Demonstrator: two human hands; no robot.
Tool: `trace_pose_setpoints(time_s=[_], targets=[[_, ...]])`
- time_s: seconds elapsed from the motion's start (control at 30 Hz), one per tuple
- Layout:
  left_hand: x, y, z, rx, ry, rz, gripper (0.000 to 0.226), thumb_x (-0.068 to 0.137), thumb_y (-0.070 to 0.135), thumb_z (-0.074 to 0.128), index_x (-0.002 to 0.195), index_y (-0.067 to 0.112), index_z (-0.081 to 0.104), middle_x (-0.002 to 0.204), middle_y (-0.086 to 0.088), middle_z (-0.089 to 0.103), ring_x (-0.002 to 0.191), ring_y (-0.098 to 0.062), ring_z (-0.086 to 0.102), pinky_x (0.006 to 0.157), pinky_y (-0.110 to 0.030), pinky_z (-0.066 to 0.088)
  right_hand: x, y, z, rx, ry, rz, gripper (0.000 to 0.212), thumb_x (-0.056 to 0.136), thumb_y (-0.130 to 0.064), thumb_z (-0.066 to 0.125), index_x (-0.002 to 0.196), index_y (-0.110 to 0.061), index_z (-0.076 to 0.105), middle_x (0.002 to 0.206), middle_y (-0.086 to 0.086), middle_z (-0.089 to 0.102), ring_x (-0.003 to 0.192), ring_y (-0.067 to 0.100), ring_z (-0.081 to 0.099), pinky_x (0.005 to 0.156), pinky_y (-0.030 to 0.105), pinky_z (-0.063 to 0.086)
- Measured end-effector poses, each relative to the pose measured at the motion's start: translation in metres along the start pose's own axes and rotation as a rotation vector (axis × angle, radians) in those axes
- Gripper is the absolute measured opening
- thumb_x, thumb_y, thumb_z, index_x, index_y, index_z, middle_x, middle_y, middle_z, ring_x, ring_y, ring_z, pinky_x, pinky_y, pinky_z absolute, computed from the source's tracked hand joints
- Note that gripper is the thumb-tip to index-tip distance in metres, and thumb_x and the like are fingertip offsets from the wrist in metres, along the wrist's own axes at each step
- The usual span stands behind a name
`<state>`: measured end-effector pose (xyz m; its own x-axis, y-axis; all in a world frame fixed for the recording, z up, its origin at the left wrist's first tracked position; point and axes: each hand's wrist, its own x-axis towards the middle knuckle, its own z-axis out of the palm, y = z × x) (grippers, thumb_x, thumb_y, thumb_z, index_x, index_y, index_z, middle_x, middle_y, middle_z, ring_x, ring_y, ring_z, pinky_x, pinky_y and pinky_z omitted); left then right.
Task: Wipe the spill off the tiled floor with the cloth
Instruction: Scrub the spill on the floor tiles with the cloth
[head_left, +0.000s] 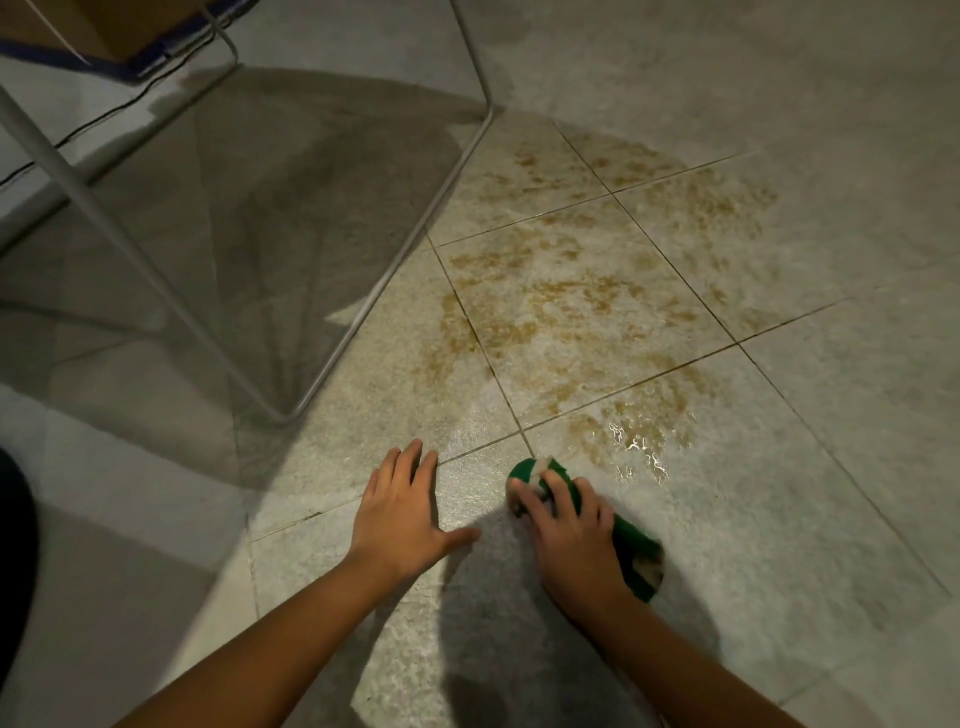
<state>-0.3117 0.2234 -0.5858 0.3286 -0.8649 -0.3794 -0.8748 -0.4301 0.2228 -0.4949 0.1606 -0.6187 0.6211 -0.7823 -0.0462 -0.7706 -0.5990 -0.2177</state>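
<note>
As your right hand (566, 530) grips the green cloth (636, 553) at the brown spill's (571, 312) near edge, your left hand (402, 512) lies flat. Wipe forward next.

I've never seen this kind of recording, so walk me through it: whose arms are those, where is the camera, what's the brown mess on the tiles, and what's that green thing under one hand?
There is no machine here: a person wears one wide-angle camera on the head, looking forward and down, so both arms are their own. The left hand lies flat, fingers spread, on the tiled floor. The right hand holds a bunched green cloth down on the tiles. Just beyond it spreads the spill, a patchy brownish stain across several tiles, wet and shiny at its near edge. To the left stands a thin white metal frame, probably furniture.
</note>
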Motion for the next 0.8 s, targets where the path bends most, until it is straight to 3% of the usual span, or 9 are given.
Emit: trace_pose_setpoints(time_s=[0.17,0.23,0.3,0.4,0.47,0.53,0.63,0.7,0.8], targets=[[0.014,-0.001,-0.012,-0.008,0.089,0.036,0.091,0.079,0.066,0.055,0.149,0.02,0.019,0.154,0.002,0.02,0.143,-0.015,0.016,0.115,-0.032,0.019,0.035,0.009,-0.015,-0.043,-0.081,-0.101,0.044,0.094,-0.026,0.046,0.137,-0.033,0.039,0.138,0.006,0.047,0.124,0.036,0.041,0.098,0.051,0.036],[0.018,0.001,-0.013,0.005,0.065,0.032,0.091,0.079,0.066,0.054,0.149,0.019,0.018,0.154,0.002,0.019,0.143,-0.016,0.015,0.115,-0.033,0.019,0.048,0.015,-0.019,-0.004,-0.017,-0.041,0.046,0.086,-0.02,0.061,0.13,-0.029,0.05,0.128,0.011,0.056,0.115,0.038,0.051,0.09,0.052,0.043],[0.019,0.005,-0.012,0.012,0.034,0.032,0.094,0.078,0.068,0.054,0.149,0.019,0.017,0.155,0.0,0.017,0.143,-0.017,0.014,0.116,-0.033,0.019,0.05,0.023,-0.02,0.021,0.029,0.064,0.035,0.084,-0.023,0.054,0.119,-0.025,0.058,0.112,0.012,0.063,0.102,0.035,0.055,0.078,0.049,0.05],[0.02,0.01,-0.01,0.018,0.014,0.038,0.097,0.076,0.071,0.053,0.149,0.018,0.015,0.156,-0.001,0.012,0.144,-0.019,0.011,0.116,-0.035,0.019,0.045,0.033,-0.016,-0.026,0.058,0.06,0.034,0.088,-0.026,0.046,0.116,-0.02,0.065,0.112,0.013,0.064,0.104,0.035,0.053,0.08,0.048,0.049],[0.021,0.012,-0.009,0.025,0.016,0.038,0.1,0.075,0.074,0.05,0.149,0.018,0.013,0.157,0.0,0.01,0.144,-0.019,0.009,0.116,-0.035,0.019,0.042,0.034,-0.02,-0.023,0.016,0.078,0.038,0.091,-0.02,0.055,0.128,-0.022,0.056,0.127,0.013,0.056,0.116,0.037,0.049,0.093,0.052,0.041],[0.022,0.012,-0.007,0.037,0.01,0.029,0.104,0.073,0.077,0.047,0.15,0.017,0.012,0.157,-0.001,0.008,0.144,-0.02,0.008,0.116,-0.036,0.019,0.031,0.032,-0.018,0.008,-0.065,0.164,0.043,0.097,-0.021,0.044,0.139,-0.025,0.042,0.142,0.01,0.042,0.13,0.037,0.034,0.104,0.051,0.028],[0.023,0.013,-0.003,0.076,0.007,0.02,0.107,0.071,0.08,0.045,0.15,0.017,0.01,0.158,-0.002,0.006,0.144,-0.023,0.007,0.116,-0.039,0.019,0.008,0.018,-0.008,0.047,-0.042,0.167,0.039,0.101,-0.032,0.018,0.126,-0.024,0.047,0.118,0.013,0.061,0.111,0.038,0.044,0.084,0.054,0.046],[0.024,0.013,-0.001,0.076,0.017,0.013,0.107,0.071,0.08,0.046,0.15,0.018,0.011,0.158,-0.001,0.006,0.144,-0.023,0.007,0.115,-0.039,0.019,0.004,0.016,-0.002,0.065,-0.065,0.15,0.048,0.1,-0.035,0.005,0.122,-0.026,0.047,0.111,0.011,0.064,0.106,0.033,0.04,0.078,0.053,0.049],[0.023,0.012,0.001,0.08,0.029,0.012,0.105,0.072,0.081,0.044,0.15,0.018,0.01,0.158,-0.001,0.005,0.144,-0.023,0.006,0.115,-0.039,0.018,0.012,0.016,-0.007,0.095,-0.005,0.082,0.037,0.099,-0.034,0.019,0.121,-0.026,0.048,0.113,0.01,0.061,0.107,0.031,0.04,0.08,0.054,0.047]])
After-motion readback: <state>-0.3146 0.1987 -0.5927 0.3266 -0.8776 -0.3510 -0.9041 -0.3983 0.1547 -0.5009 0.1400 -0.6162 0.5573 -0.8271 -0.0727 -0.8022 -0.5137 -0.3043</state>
